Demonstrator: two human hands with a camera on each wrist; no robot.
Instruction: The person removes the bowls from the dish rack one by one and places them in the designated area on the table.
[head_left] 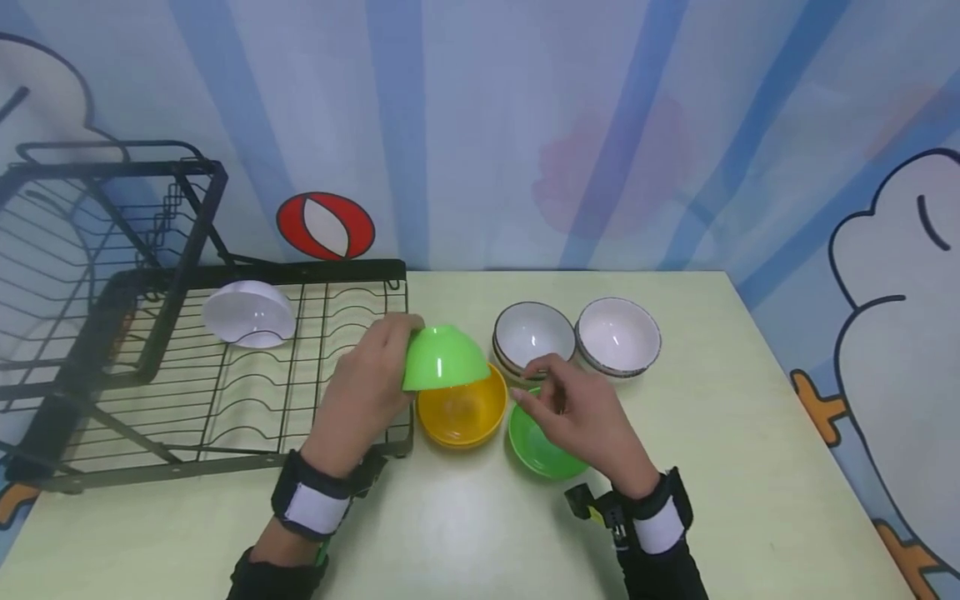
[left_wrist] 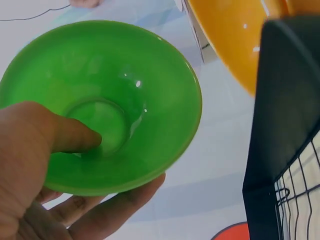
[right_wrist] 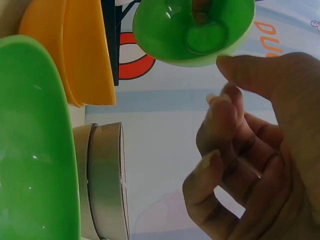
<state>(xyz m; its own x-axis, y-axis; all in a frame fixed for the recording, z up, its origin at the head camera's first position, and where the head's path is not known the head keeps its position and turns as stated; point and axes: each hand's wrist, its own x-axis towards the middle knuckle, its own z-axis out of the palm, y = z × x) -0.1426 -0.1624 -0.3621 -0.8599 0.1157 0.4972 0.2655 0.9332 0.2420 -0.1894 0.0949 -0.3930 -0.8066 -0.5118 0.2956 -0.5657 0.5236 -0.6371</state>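
Observation:
My left hand (head_left: 363,396) grips a green bowl (head_left: 446,360) up over the table, its mouth tipped downward. In the left wrist view the thumb (left_wrist: 77,134) presses inside the bowl and the other fingers lie along its outside. My right hand (head_left: 588,412) holds nothing; its fingers are loosely bent, with thumb and index tip close together. Below it another green bowl (head_left: 542,450) sits mouth up, partly hidden by the hand. Stacked orange-yellow bowls (head_left: 459,419) stand beside it, directly under the held bowl.
At the left, a black wire dish rack (head_left: 300,367) with an upper tier reaches close to the yellow bowls. A white bowl (head_left: 249,315) lies tilted in it. Two piles of white bowls, one left (head_left: 532,332) and one right (head_left: 618,333), stand behind the right hand.

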